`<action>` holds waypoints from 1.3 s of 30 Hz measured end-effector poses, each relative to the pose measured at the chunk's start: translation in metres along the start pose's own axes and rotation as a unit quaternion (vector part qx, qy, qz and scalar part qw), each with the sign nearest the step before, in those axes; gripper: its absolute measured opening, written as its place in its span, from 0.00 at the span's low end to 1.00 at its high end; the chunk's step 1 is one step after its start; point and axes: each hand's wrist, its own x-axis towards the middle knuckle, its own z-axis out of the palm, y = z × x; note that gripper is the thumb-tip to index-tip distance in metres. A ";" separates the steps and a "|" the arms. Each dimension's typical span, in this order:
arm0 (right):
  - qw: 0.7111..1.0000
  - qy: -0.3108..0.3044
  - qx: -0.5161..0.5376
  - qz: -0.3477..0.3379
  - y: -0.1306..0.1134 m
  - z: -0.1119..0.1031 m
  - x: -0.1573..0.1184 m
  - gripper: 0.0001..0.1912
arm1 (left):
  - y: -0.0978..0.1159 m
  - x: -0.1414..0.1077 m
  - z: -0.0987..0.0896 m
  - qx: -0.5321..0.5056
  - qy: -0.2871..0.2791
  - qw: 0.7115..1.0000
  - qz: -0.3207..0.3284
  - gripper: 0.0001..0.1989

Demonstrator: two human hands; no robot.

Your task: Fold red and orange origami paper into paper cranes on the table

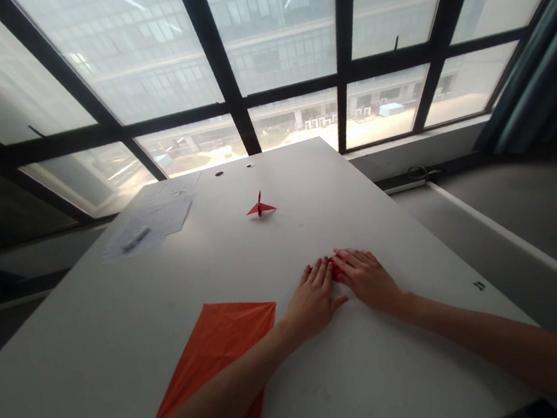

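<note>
Across the middle of the white table (400, 349), both arms reached forward from the lower corners of the view. The left hand (314, 301) lay open and palm down, its fingers slightly spread and angled toward the right hand (368, 280), equally open, with its fingers slanting back to meet them. Between their fingertips sat a small folded red paper (336, 271), mostly hidden; neither hand showed a clear pinch on it. The left forearm (219, 393) crossed above a folded orange paper sheet (213, 340). Farther up the table stood a red origami crane (260, 206), well apart from the hands, while loose white papers (158, 216) lay toward the left edge beneath a marker (136, 238).
</note>
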 end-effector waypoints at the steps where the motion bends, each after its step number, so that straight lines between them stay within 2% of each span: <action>1: 1.000 -0.010 -0.006 -0.023 -0.001 0.002 -0.002 0.19 | 0.000 0.000 0.000 -0.003 -0.001 1.000 -0.002 0.37; 3: 0.999 -0.030 -0.007 -0.043 -0.001 0.007 -0.003 0.20 | 0.000 0.000 0.000 -0.014 -0.003 1.000 -0.008 0.37; 6: 0.999 -0.041 0.025 -0.026 0.002 0.010 0.001 0.17 | -0.002 0.004 -0.001 -0.042 0.008 0.999 -0.032 0.30; 10: 0.995 -0.010 0.090 0.048 0.010 0.003 0.014 0.13 | -0.010 0.013 -0.003 -0.093 0.070 0.991 -0.065 0.18; 13: 0.989 0.001 0.092 0.112 0.017 0.001 0.022 0.10 | -0.016 0.018 -0.002 -0.133 0.103 0.982 -0.082 0.12; 17: 0.985 -0.068 0.094 0.128 0.024 0.003 0.026 0.11 | -0.022 0.021 0.003 -0.198 0.122 0.965 -0.117 0.08; 20: 0.980 -0.106 0.126 0.115 0.025 0.002 0.029 0.11 | -0.025 0.023 0.005 -0.244 0.114 0.952 -0.146 0.20; 22: 0.975 -0.125 0.149 0.106 0.026 -0.001 0.031 0.08 | -0.028 0.024 0.005 -0.246 0.091 0.954 -0.147 0.22; 25: 0.964 -0.141 0.202 0.098 0.025 -0.009 0.035 0.06 | -0.031 0.025 0.002 -0.220 0.059 0.964 -0.141 0.12; 27: 0.945 -0.165 0.262 0.104 0.023 -0.015 0.038 0.08 | -0.032 0.025 -0.002 -0.213 0.058 0.965 -0.144 0.06; 30: 0.915 -0.208 0.330 0.098 0.017 -0.024 0.040 0.11 | -0.031 0.024 -0.010 -0.257 0.062 0.955 -0.137 0.04; 32: 0.930 -0.201 0.298 0.085 0.014 -0.030 0.041 0.08 | -0.031 0.024 -0.018 -0.294 0.072 0.945 -0.127 0.06; 35: 0.970 -0.143 0.189 0.062 0.011 -0.038 0.042 0.05 | -0.030 0.025 -0.032 -0.301 0.114 0.941 -0.102 0.10; 37: 0.981 -0.108 0.154 0.037 0.010 -0.043 0.043 0.07 | -0.029 0.026 -0.039 -0.289 0.145 0.943 -0.077 0.12; 39: 0.985 -0.086 0.146 0.004 0.009 -0.049 0.044 0.07 | -0.028 0.026 -0.044 -0.269 0.169 0.947 -0.053 0.10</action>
